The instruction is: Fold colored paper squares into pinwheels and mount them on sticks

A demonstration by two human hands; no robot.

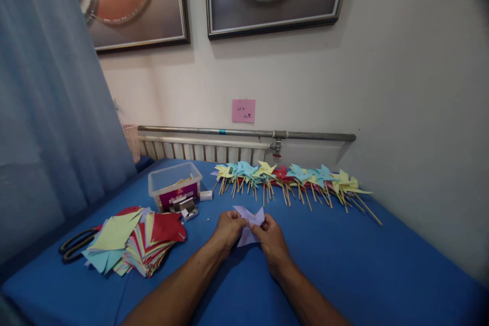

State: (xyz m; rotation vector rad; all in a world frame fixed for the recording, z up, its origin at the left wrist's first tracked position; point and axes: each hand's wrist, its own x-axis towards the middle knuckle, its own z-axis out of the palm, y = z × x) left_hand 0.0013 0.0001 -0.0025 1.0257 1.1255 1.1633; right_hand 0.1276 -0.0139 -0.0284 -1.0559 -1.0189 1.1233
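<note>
On the blue cloth-covered tabletop (344, 265), a clear plastic tub (174, 183) carries a magenta label whose white print is too small to read. Nearer, the left hand (228, 229) and right hand (272, 239) each pinch the folded lilac paper pinwheel (250, 221) between them, fingers closed on its centre; the pink wall note (243, 110) shows illegible handwriting.

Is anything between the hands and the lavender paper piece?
No. Both the left hand and right hand already pinch the lavender paper piece directly, above the blue table.
</note>
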